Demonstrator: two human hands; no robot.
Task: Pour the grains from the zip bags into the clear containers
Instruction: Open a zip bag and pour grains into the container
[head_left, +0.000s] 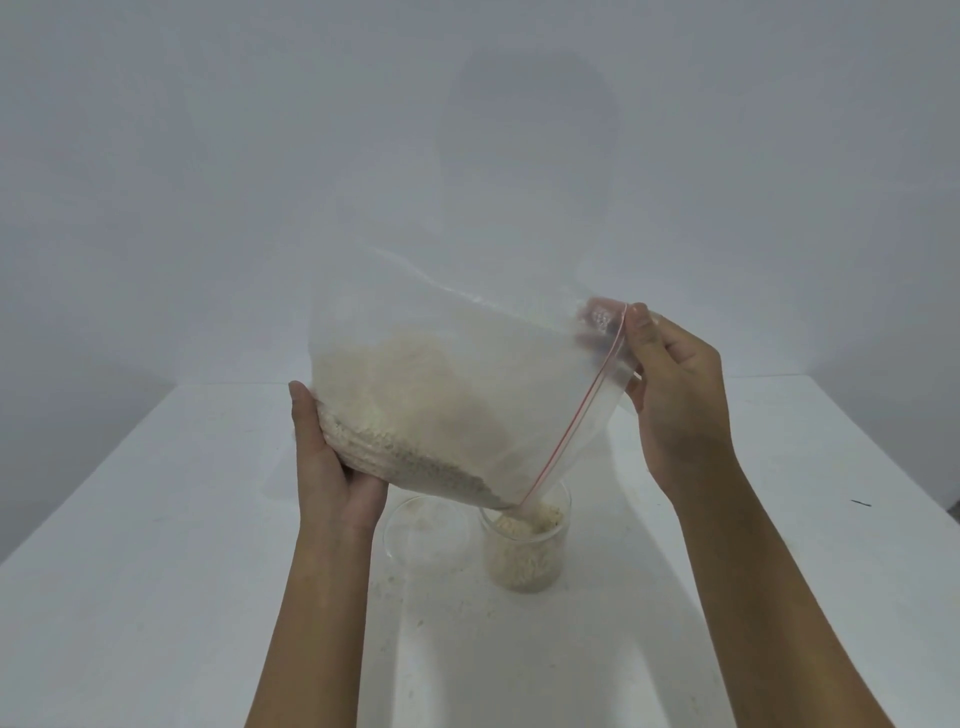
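Note:
A clear zip bag (467, 384) with a red zip line holds pale grains and is tilted down to the right. Its lower open corner rests inside the mouth of a clear round container (524, 558), which is nearly full of grains. My left hand (332, 467) cups the grain-filled bottom of the bag from underneath. My right hand (675, 395) pinches the raised upper end of the bag's mouth. A second clear container (426, 535) stands just left of the first, holding only a few grains.
Both containers stand on a white table (156, 545). Scattered grains lie on the tabletop in front of the containers. A small dark mark (861, 502) sits near the table's right edge. A plain grey wall is behind.

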